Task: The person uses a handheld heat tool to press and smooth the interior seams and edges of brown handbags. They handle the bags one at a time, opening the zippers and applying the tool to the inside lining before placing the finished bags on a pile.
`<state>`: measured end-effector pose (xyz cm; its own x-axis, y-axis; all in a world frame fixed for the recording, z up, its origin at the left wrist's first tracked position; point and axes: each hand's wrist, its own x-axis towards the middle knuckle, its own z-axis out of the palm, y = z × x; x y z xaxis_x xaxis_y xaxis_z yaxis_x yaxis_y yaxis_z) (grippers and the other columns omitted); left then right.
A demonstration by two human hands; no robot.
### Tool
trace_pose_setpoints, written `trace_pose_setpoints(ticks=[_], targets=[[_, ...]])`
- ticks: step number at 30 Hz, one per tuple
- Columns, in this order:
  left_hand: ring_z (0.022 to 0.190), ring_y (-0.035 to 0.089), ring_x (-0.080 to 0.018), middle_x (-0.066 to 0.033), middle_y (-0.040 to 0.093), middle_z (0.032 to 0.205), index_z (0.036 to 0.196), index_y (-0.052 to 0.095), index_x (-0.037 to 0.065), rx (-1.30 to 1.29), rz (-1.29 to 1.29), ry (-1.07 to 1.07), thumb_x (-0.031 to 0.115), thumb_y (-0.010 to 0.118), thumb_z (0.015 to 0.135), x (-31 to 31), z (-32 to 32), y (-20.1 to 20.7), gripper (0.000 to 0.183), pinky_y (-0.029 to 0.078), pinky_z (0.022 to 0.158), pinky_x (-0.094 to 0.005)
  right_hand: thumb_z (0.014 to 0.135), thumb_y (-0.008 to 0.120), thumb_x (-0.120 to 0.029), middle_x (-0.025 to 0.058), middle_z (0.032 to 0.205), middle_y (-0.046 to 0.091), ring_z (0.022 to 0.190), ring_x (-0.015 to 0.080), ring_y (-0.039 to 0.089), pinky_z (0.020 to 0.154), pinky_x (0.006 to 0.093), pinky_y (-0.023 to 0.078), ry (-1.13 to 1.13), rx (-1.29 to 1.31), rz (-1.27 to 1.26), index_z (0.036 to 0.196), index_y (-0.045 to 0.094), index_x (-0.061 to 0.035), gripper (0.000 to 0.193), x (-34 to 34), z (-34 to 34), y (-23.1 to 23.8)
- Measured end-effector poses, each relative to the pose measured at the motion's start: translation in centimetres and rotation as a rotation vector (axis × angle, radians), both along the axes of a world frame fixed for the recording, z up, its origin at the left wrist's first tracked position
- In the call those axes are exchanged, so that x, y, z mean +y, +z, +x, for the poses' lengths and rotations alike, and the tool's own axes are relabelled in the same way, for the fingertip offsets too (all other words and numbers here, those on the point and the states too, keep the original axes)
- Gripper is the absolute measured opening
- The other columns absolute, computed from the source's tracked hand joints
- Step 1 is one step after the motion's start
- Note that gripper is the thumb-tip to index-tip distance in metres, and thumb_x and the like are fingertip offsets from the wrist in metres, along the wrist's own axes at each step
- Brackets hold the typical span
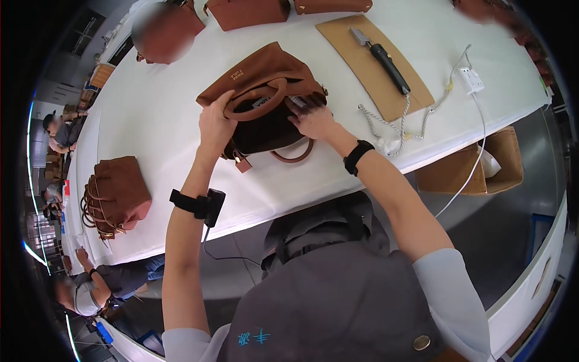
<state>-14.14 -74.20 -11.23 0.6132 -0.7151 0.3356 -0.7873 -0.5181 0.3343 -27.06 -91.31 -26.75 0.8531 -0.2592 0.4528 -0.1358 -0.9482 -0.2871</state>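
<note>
At the white bench (157, 114), I have a brown suede handbag (265, 96) lying open-mouthed at about twelve o'clock from my chest, both hands working at its top. My left hand (216, 123) is clenched on the near round handle (256, 99), holding the opening up at the bag's nine o'clock side. My right hand (313, 119) lies flat, fingers spread, pressing at the bag's dark mouth near a small white tag at its three o'clock side; it grips nothing that I can make out. The second handle (294, 155) droops toward me at six o'clock, and a small padlock charm (242, 163) hangs beside it.

I judge the step in hand to be checking or dressing the bag's opening and lining. The next move, as I read it, calls for the left hand to keep the handle lifted while the right fingers work inside without creasing the flap.

At two o'clock, a black-handled tool (386, 60) rests on a tan leather mat (374, 66), with a twisted cord (386, 127) and a white power strip (471, 79) beyond. Another brown handbag (117, 193) sits at nine o'clock.
</note>
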Motion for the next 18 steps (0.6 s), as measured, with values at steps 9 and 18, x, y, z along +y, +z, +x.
trace_pose_setpoints(ticks=[9,18], targets=[[0.085,0.063,-0.0358,-0.0176,0.066,0.089,0.108,0.064,0.007,0.024,-0.023,-0.022,0.001,0.054,0.075,-0.6,-0.9,0.0,0.035,0.05,0.075,-0.0411,0.091,0.042,-0.038,0.0163,0.144,0.034,0.135,0.0342,0.027,0.108,0.0563,0.018,0.404,0.321,0.304,0.129,0.049,-0.0063,0.05,9.8,1.0,4.0],[0.084,0.063,-0.0353,-0.0171,0.066,0.09,0.106,0.064,0.006,-0.025,0.01,0.018,0.003,0.055,0.074,-0.3,-0.8,0.2,0.034,0.05,0.076,-0.0431,0.089,0.049,-0.037,0.019,0.137,0.042,0.13,0.035,0.034,0.108,0.054,0.019,0.238,0.078,0.058,0.133,0.043,-0.0074,0.054,7.2,-0.8,4.5]])
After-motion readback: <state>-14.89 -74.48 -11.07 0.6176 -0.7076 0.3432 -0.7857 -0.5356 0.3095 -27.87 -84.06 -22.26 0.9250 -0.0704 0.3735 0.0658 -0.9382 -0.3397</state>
